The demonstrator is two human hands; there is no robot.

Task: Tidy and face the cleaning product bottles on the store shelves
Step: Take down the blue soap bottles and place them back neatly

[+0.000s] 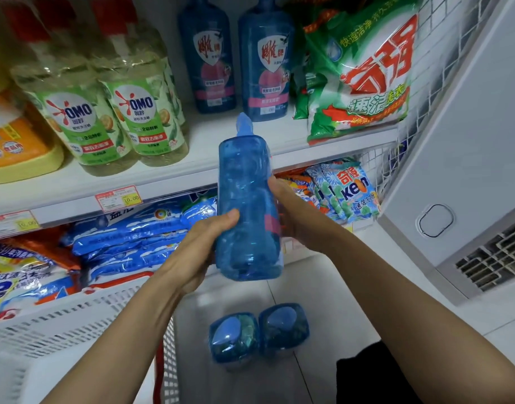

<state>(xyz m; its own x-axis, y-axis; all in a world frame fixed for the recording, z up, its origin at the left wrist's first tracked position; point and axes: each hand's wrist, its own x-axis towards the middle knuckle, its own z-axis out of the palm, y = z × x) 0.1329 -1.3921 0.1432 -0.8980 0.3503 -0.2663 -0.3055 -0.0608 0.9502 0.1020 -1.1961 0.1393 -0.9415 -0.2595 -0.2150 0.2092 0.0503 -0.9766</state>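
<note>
A white chest freezer with a vent grille (454, 147) fills the right side, just beside the white store shelf (198, 173). On the right end of this shelf a large green-and-white plastic bag of washing powder (364, 77) leans upright. On the shelf below, flat blue plastic detergent bags (128, 231) lie stacked behind a white perforated rail (75, 325).

Two pale yellow clear bottles with green OMO labels (110, 112) stand side by side on the left of the upper shelf, labels facing out. Right of them, two tall translucent blue bottles with pink-and-white labels (237, 59) stand next to each other, one set slightly further back, with their labels to the front.

A third translucent blue plastic bottle with a blue cap (247, 199) is held in the air in front of the shelf edge, roughly upright, below the two on the shelf. Its pink label seems turned to the right, since only a strip of it shows.

The left hand (198, 246) wraps the bottle's lower half from the left, thumb laid across the front. The right hand (291, 211) grips the right side, its fingers curled behind.

Two more blue bottles, seen from above (259, 333), stand touching on the pale tiled floor (337, 301) beneath the hands. A red-and-yellow price tag (119, 198) sits on the shelf edge.
</note>
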